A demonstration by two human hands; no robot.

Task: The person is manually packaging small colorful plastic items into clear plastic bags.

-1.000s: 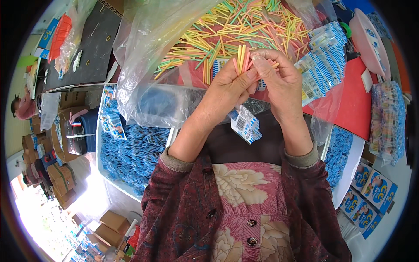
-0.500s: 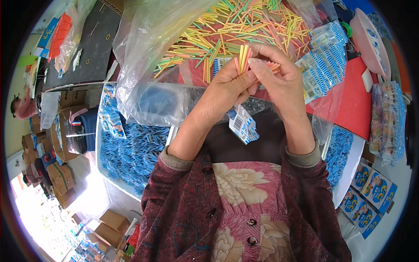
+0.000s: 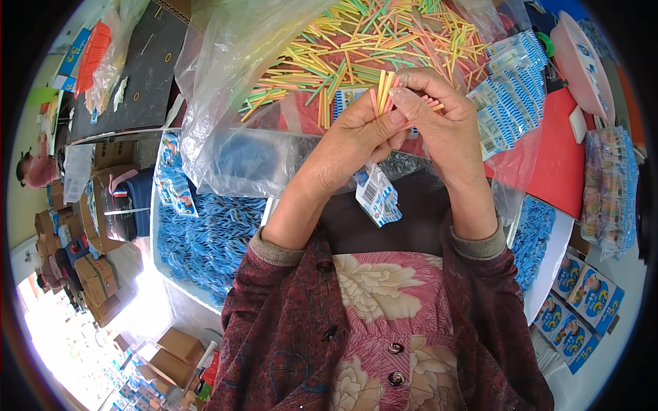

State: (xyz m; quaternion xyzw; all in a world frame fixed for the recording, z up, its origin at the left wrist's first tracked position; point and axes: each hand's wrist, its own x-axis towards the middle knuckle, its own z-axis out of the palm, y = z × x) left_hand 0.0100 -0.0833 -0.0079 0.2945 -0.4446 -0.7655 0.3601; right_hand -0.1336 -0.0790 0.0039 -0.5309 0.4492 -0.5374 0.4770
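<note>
My left hand [image 3: 351, 145] is closed around thin yellow and pink sticks [image 3: 384, 90], whose tips stand up between the hands. Beneath its fingers hangs a small blue and white printed packet [image 3: 378, 198]; the fingers hide its upper end. Meeting it from the right, my right hand [image 3: 449, 127] is closed, its thumb and fingertips pressed at the bundle. More stick ends poke out beside its curled fingers. Just beyond both hands lies a loose heap of yellow, green and pink sticks [image 3: 384, 51] on clear plastic over a red surface.
Overlapping blue and white packets [image 3: 510, 106] lie right of the heap. Clear plastic sheeting [image 3: 229, 123] bunches at the left. Tubs of blue packets [image 3: 205, 240] flank me. A pink basin [image 3: 576, 65], a bundle of filled packets [image 3: 608, 192] and printed boxes [image 3: 579, 308] are at the right.
Both hands stay together with the sticks, shifting only slightly. The hanging packet has swung a little to the left and turned.
</note>
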